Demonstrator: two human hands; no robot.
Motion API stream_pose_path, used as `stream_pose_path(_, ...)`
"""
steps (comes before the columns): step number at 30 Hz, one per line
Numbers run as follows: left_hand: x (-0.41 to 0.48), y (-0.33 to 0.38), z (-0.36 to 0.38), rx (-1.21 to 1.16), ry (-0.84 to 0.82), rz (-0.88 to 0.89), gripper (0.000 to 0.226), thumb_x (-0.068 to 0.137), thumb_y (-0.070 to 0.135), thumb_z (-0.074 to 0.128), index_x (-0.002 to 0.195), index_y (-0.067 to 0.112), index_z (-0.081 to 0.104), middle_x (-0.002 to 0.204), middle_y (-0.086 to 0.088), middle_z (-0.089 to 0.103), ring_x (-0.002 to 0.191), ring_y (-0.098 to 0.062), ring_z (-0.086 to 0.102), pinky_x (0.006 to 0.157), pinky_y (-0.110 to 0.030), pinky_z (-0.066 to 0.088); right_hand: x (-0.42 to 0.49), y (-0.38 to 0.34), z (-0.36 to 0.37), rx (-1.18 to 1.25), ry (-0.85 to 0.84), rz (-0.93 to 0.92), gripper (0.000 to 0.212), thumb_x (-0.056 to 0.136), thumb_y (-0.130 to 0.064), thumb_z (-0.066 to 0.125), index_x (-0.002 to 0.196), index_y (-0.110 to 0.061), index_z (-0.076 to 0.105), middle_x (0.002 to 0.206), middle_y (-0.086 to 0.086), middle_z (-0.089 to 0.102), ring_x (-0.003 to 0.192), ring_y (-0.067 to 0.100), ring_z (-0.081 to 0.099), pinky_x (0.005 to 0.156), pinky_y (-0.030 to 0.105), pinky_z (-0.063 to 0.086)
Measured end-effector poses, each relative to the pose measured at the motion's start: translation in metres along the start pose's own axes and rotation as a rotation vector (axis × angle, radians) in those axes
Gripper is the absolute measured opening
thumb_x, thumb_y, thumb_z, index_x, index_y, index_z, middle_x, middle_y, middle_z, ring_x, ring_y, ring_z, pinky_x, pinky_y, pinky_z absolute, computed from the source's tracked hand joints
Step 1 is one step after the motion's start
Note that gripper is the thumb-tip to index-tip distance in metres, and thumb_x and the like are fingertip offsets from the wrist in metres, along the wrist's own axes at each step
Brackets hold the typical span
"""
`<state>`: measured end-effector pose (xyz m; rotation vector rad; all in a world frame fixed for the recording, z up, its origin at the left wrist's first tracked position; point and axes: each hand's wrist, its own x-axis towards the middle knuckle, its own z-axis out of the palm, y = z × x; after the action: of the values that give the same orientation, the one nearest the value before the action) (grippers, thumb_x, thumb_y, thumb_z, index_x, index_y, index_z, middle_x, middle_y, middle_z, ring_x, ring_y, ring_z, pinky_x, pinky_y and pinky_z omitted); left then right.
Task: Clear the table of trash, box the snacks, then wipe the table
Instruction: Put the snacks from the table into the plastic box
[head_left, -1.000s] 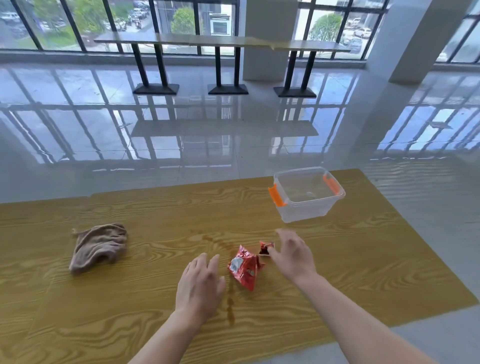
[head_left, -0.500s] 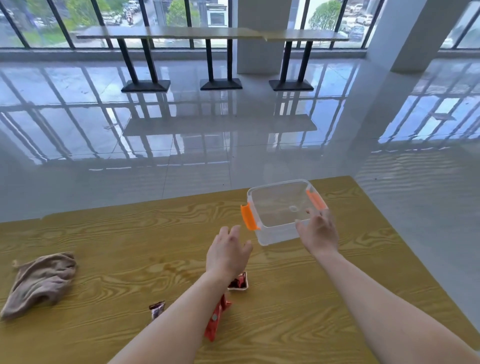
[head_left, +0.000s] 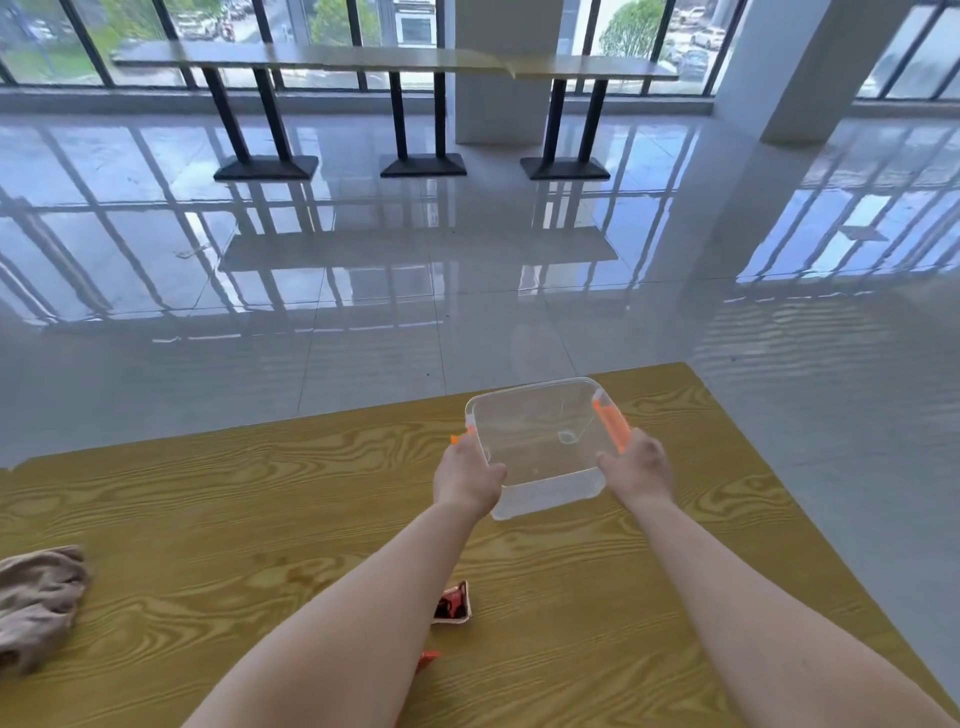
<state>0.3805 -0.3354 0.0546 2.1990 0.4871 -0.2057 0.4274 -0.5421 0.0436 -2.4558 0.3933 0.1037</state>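
both hands, left (head_left: 467, 475) and right (head_left: 638, 470), grip the empty box (head_left: 540, 447) by its near corners at the counter's (head_left: 208, 493) far side, likely to pull it toward the snack (head_left: 453, 605) (cloth (head_left: 36, 603) waits left).

Bright daylight, entering through the windows (head_left: 363, 31) far beyond the fingers (head_left: 496, 470). Polished floor (head_left: 467, 291) carries strong glare: mirrored window bars and pale blue patches, heaviest to the right of the fingers. Bench (head_left: 234, 499) surface shows a soft sheen, no hard shadows; only faint shade under the forearms. Clear box (head_left: 540, 447) between the fingers catches small highlights. Wide-angle bending at the frame edges; window bars lean outward. Slight softness overall, forearms nearest the lens blurred.
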Motion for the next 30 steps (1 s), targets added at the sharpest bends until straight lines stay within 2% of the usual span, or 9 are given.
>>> stream_pose_path(3, -0.003, -0.007, -0.009, -0.062, 0.032, -0.004, 0.032, 0.088, 0.01, 0.055, 0.118, 0.02, 0.06, 0.101, -0.003, 0.067, 0.093, -0.025, 0.063, 0.081, -0.042, 0.053, -0.007, -0.007, 0.005, 0.011, 0.01, 0.02, 0.042, 0.087, -0.018, 0.067, 0.124, -0.005, 0.053, 0.117, 0.015, 0.055, 0.092, 0.031, 0.059, 0.07, 0.035, 0.045)
stream_pose_path(5, -0.009, -0.016, -0.021, -0.137, 0.077, -0.014, 0.036, 0.085, 0.007, 0.057, 0.115, 0.025, 0.064, 0.092, 0.0, 0.068, 0.085, -0.023, 0.064, 0.077, -0.041, 0.054, -0.015, -0.014, 0.008, 0.036, 0.018, -0.01, 0.04, 0.085, -0.017, 0.069, 0.12, -0.004, 0.053, 0.115, 0.015, 0.054, 0.089, 0.031, 0.059, 0.068, 0.034, 0.045)
stream_pose_path(9, -0.035, -0.04, -0.053, -0.23, 0.188, 0.028, 0.041, 0.084, 0.01, 0.066, 0.09, 0.049, 0.054, 0.085, 0.007, 0.067, 0.077, -0.016, 0.065, 0.072, -0.042, 0.057, -0.042, -0.036, 0.017, 0.131, 0.051, -0.154, 0.038, 0.085, -0.008, 0.068, 0.119, -0.003, 0.053, 0.112, 0.014, 0.053, 0.079, 0.024, 0.055, 0.056, 0.026, 0.044)
stream_pose_path(11, -0.052, -0.058, -0.071, -0.268, 0.239, 0.038, 0.048, 0.084, 0.012, 0.068, 0.094, 0.056, 0.051, 0.087, 0.009, 0.067, 0.077, -0.013, 0.065, 0.069, -0.04, 0.058, -0.061, -0.052, 0.024, 0.175, 0.011, -0.223, 0.041, 0.086, -0.008, 0.069, 0.124, -0.003, 0.051, 0.115, 0.013, 0.052, 0.085, 0.026, 0.059, 0.064, 0.038, 0.055)
stream_pose_path(14, -0.079, -0.09, -0.104, -0.321, 0.341, 0.028, 0.049, 0.084, 0.018, 0.071, 0.119, 0.049, 0.057, 0.088, 0.009, 0.067, 0.075, -0.013, 0.065, 0.062, -0.034, 0.055, -0.095, -0.08, 0.042, 0.216, -0.061, -0.312, 0.045, 0.088, -0.011, 0.069, 0.127, -0.004, 0.049, 0.116, 0.015, 0.053, 0.092, 0.035, 0.062, 0.074, 0.048, 0.058)
stream_pose_path(16, -0.099, -0.116, -0.127, -0.319, 0.41, 0.016, 0.053, 0.084, 0.02, 0.071, 0.128, 0.045, 0.054, 0.088, 0.009, 0.068, 0.075, -0.015, 0.065, 0.06, -0.034, 0.054, -0.121, -0.099, 0.058, 0.222, -0.11, -0.363, 0.044, 0.088, -0.013, 0.07, 0.126, -0.003, 0.049, 0.116, 0.016, 0.053, 0.09, 0.034, 0.062, 0.071, 0.045, 0.058)
stream_pose_path(22, -0.163, -0.197, -0.197, -0.278, 0.557, -0.041, 0.043, 0.086, 0.026, 0.071, 0.117, 0.052, 0.057, 0.088, 0.009, 0.068, 0.077, -0.016, 0.065, 0.061, -0.039, 0.057, -0.209, -0.15, 0.119, 0.222, -0.217, -0.475, 0.044, 0.086, -0.019, 0.073, 0.122, -0.007, 0.051, 0.111, 0.011, 0.054, 0.074, 0.014, 0.052, 0.059, 0.024, 0.042)
stream_pose_path(25, -0.187, -0.235, -0.226, -0.277, 0.616, -0.128, 0.048, 0.083, 0.019, 0.072, 0.124, 0.041, 0.06, 0.084, 0.008, 0.067, 0.075, -0.016, 0.063, 0.065, -0.04, 0.055, -0.25, -0.17, 0.147, 0.214, -0.275, -0.503, 0.045, 0.086, -0.022, 0.074, 0.121, -0.008, 0.051, 0.107, 0.005, 0.05, 0.079, 0.015, 0.05, 0.063, 0.024, 0.039)
stream_pose_path(30, -0.22, -0.283, -0.252, -0.265, 0.65, -0.262, 0.042, 0.079, 0.013, 0.068, 0.082, 0.054, 0.057, 0.073, 0.006, 0.065, 0.067, -0.018, 0.061, 0.064, -0.039, 0.049, -0.301, -0.191, 0.181, 0.164, -0.37, -0.505, 0.047, 0.086, -0.023, 0.074, 0.125, -0.011, 0.05, 0.114, 0.005, 0.05, 0.088, 0.017, 0.053, 0.071, 0.031, 0.044)
